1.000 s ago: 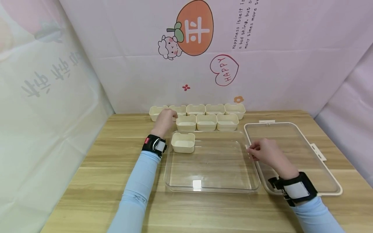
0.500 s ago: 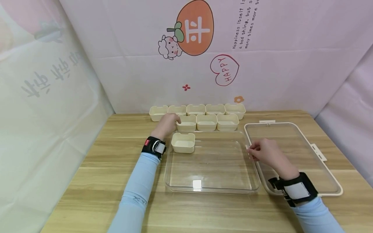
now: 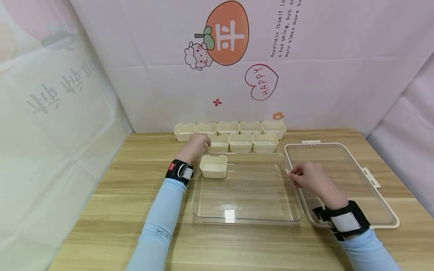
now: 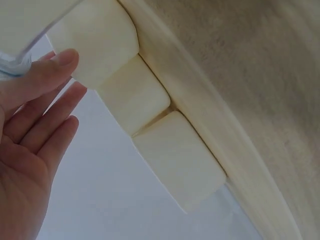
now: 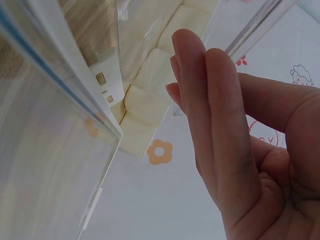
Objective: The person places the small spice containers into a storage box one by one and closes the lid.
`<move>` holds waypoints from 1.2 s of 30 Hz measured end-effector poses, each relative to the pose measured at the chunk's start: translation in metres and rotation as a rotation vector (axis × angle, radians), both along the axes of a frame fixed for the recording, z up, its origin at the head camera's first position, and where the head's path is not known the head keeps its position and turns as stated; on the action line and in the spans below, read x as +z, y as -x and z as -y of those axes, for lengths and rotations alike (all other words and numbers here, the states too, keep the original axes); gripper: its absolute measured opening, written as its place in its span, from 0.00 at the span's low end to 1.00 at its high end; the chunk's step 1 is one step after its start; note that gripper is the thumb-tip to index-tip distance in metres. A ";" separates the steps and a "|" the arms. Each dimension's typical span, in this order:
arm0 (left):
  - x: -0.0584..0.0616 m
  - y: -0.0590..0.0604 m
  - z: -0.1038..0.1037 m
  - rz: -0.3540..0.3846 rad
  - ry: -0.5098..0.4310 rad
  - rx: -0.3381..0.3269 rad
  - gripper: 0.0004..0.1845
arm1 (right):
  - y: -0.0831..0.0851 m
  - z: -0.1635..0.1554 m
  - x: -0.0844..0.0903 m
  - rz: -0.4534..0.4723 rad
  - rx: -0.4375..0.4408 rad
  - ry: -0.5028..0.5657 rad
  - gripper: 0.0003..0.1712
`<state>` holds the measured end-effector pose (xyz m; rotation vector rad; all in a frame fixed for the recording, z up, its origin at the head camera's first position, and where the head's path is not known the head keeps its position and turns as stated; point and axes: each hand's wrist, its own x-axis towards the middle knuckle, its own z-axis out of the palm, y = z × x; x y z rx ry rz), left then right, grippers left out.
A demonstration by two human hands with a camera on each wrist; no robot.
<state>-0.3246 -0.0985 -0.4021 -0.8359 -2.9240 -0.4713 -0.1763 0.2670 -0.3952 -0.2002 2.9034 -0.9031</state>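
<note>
Across the wooden desk (image 3: 112, 210), I'm resting my left hand's (image 3: 196, 145) relaxed fingers (image 4: 47, 75) against a small cream plastic bin (image 3: 218, 143); my right hand (image 3: 310, 177) is pinching the clear plastic tray's (image 3: 247, 220) edge.

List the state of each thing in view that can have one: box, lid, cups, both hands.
Clear plastic tray box: open, lid off, holding one cup.
Clear lid with cream rim: lying flat on the table, right of the box.
Cream square cup in the box: upright, empty.
Cream cups behind the box: upright, empty, in two rows.
Left hand: fingers straight, at the front row's leftmost cup.
Right hand: fingers at the box's right edge.
</note>
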 end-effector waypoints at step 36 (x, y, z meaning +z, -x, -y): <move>-0.002 0.001 0.000 -0.005 0.031 -0.078 0.09 | -0.001 -0.001 0.000 -0.029 0.014 -0.015 0.09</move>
